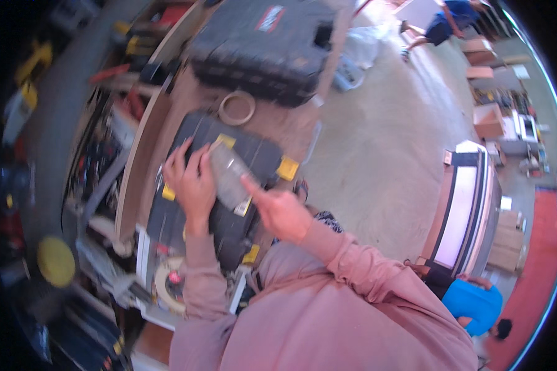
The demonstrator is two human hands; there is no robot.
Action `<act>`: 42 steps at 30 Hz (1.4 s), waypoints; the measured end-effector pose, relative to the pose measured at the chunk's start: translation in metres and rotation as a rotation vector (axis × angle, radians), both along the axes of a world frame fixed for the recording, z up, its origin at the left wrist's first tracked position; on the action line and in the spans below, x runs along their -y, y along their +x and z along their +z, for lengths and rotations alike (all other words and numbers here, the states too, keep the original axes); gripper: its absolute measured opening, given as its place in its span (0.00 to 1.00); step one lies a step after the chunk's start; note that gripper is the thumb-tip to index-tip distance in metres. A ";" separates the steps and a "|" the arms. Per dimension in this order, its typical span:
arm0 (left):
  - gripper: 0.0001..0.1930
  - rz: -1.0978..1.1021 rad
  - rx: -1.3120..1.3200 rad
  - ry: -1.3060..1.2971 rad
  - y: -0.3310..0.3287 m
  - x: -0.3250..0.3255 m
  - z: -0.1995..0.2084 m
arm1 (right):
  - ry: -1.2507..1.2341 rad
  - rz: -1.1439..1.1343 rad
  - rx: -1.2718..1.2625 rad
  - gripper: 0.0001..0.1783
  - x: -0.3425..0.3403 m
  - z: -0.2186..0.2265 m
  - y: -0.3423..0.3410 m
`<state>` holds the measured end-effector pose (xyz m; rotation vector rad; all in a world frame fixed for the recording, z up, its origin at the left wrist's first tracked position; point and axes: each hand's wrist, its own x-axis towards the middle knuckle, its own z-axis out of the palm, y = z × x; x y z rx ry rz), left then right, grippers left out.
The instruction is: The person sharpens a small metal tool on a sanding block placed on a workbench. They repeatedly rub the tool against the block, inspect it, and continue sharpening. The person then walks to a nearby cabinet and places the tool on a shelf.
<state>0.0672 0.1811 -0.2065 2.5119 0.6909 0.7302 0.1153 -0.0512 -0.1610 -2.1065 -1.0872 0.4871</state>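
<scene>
A flat greyish plastic packet (231,176) with a shiny face and a small pale label lies over a black case (263,154) with yellow latches. My left hand (192,182) rests on the case's left part, fingers stretched and apart, its inner fingers beside the packet's left edge. From the other side my right hand (281,210) reaches the packet, index fingertip on its right edge and the other fingers curled. The thumb on that hand is hidden.
A larger black case (263,49) and a tape roll (237,107) sit beyond on the same wooden surface. Left is a wooden-sided bin (143,161) of tools. Another tape roll (167,284) lies near my left forearm. People are at the upper right (449,21) and lower right (473,303).
</scene>
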 end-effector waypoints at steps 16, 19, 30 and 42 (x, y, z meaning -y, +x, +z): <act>0.13 -0.006 0.229 -0.876 0.095 0.196 0.083 | 0.358 -0.313 -0.311 0.26 0.252 -0.005 0.102; 0.15 -0.177 0.077 -1.541 0.146 0.335 0.106 | 0.470 -0.298 -0.293 0.25 0.315 0.009 0.150; 0.11 -0.279 -0.036 -1.485 0.355 0.488 0.140 | 0.417 -0.283 -0.279 0.23 0.478 0.065 0.360; 0.13 -0.169 0.260 -1.559 0.532 0.460 0.094 | 0.184 -0.177 -0.273 0.15 0.424 0.063 0.570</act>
